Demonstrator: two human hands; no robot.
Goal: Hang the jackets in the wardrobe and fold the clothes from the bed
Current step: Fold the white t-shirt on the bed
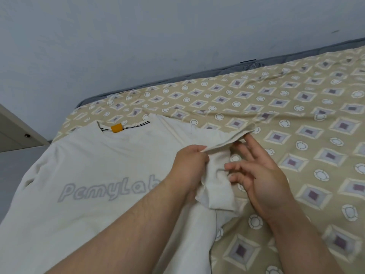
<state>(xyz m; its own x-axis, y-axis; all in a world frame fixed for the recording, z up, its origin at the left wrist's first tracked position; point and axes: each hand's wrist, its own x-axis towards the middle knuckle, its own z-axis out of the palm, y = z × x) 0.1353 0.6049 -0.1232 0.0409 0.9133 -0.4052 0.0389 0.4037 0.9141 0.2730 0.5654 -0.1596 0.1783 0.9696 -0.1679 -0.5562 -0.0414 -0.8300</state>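
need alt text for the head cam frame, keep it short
A person's left hand grips the sleeve of a cream T-shirt spread on a beige patterned bed sheet, while the right hand, fingers loosely spread, is at the sleeve's edge. The shirt has an orange tag at the collar and grey lettering across the chest.

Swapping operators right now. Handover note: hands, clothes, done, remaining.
Left hand grips the sleeve of the cream shirt. Right hand is open beside the sleeve, holding nothing.
Shirt lies spread on the bed, print up, collar toward the wall.
Done: shirt laid out.
Left: fold the sleeve in, finish folding the shirt. The hanging step cannot be judged from this view.
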